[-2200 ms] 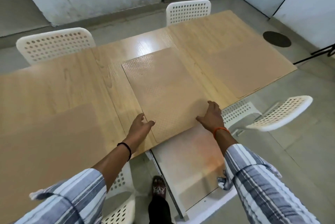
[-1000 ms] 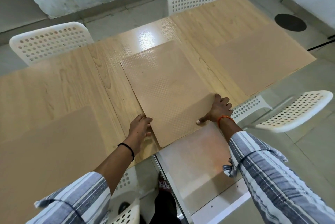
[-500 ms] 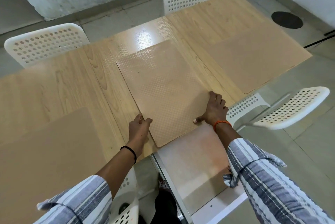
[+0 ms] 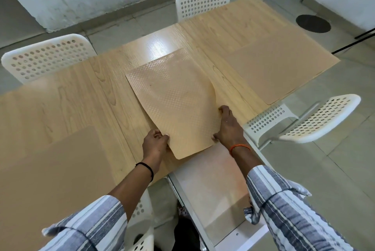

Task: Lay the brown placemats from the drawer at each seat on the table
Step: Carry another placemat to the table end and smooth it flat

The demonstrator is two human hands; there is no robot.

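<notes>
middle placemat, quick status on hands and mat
Left hand and right hand both grip the middle placemat. Right edge curled up off the table. Two placemats already flat at either side. Nothing in the way.

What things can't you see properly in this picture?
- Head view: the left placemat runs off the left edge.
- The open drawer is partly covered by the right sleeve; more mats inside cannot be told.
- The right hand has fingertips tucked under the lifted middle placemat.
- The near chair is cut off by the bottom edge.

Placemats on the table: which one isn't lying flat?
The middle placemat: both hands grip its near corners and its right edge curls up. The left placemat and right placemat lie flat.
</notes>
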